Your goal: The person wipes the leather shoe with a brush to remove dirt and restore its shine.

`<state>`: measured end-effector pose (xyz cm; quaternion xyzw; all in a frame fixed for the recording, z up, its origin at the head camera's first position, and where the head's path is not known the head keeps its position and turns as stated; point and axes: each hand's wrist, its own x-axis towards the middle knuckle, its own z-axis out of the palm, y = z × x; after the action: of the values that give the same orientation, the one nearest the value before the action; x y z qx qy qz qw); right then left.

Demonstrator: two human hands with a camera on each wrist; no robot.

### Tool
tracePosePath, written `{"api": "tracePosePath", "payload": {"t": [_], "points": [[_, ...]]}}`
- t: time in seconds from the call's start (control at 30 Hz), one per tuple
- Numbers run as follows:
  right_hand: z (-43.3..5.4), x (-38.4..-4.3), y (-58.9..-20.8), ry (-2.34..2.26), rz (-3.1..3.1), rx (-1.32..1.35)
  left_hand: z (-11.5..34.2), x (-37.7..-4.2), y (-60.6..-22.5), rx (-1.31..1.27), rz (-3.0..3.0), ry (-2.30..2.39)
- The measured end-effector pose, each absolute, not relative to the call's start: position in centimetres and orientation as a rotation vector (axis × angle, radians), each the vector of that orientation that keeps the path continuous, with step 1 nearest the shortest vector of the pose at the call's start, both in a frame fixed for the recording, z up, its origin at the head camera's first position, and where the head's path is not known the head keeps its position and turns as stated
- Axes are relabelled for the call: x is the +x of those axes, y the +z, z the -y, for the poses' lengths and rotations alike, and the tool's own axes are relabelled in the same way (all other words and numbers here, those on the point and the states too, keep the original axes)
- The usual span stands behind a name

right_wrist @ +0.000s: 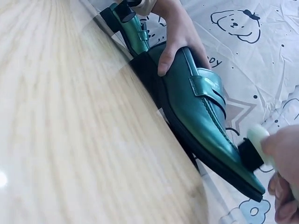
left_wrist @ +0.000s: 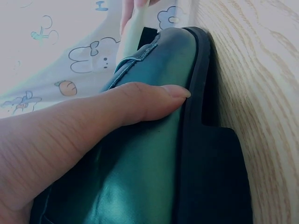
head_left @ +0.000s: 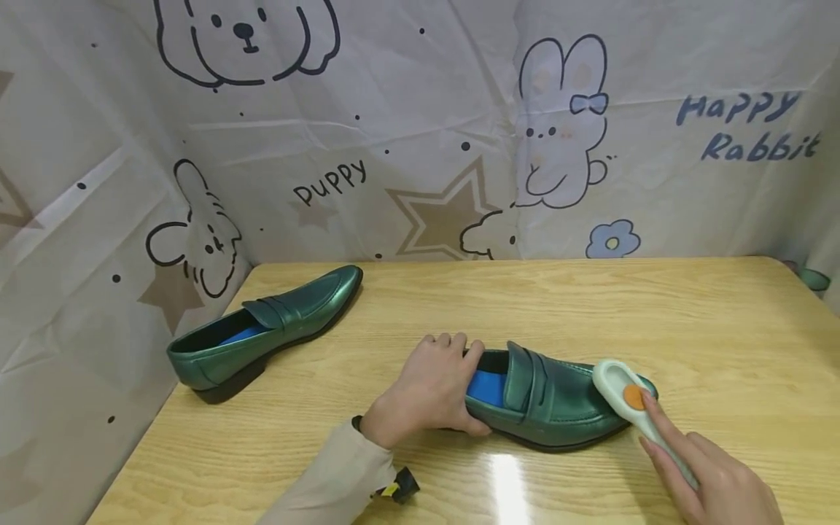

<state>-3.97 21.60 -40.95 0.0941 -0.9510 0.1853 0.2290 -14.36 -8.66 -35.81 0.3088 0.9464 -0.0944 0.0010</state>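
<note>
My left hand [head_left: 433, 390] grips the heel end of a shiny dark-green loafer [head_left: 571, 408] with a blue insole, toe pointing right. In the left wrist view its thumb [left_wrist: 140, 105] presses the shoe's side just above the black sole [left_wrist: 194, 116]. My right hand [head_left: 718, 477] holds a pale-green shoe brush [head_left: 617, 383] by its handle, one finger by an orange button [head_left: 634, 397]. The right wrist view has the brush's black bristles [right_wrist: 251, 156] against the upper near the toe. The fingers behind the heel are partly hidden.
A matching green loafer [head_left: 302, 313] stands at the left of the wooden table [head_left: 525, 302], toe towards the back. A printed cloth [head_left: 420, 95] hangs behind the table and along its left side. A small green object [head_left: 814, 278] shows past the back right corner.
</note>
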Motion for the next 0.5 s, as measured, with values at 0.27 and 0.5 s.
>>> {"api": "tracePosePath", "payload": {"t": [0.27,0.5], "points": [[-21.1,-5.0,-40.6,0.701,2.712,0.359,8.7,-14.2,-35.7,0.978,-2.999,-0.31],[-20.0,-6.1,-39.0,0.954,2.887,0.264,8.5,-14.2,-35.7,0.978,-2.989,-0.309]]}}
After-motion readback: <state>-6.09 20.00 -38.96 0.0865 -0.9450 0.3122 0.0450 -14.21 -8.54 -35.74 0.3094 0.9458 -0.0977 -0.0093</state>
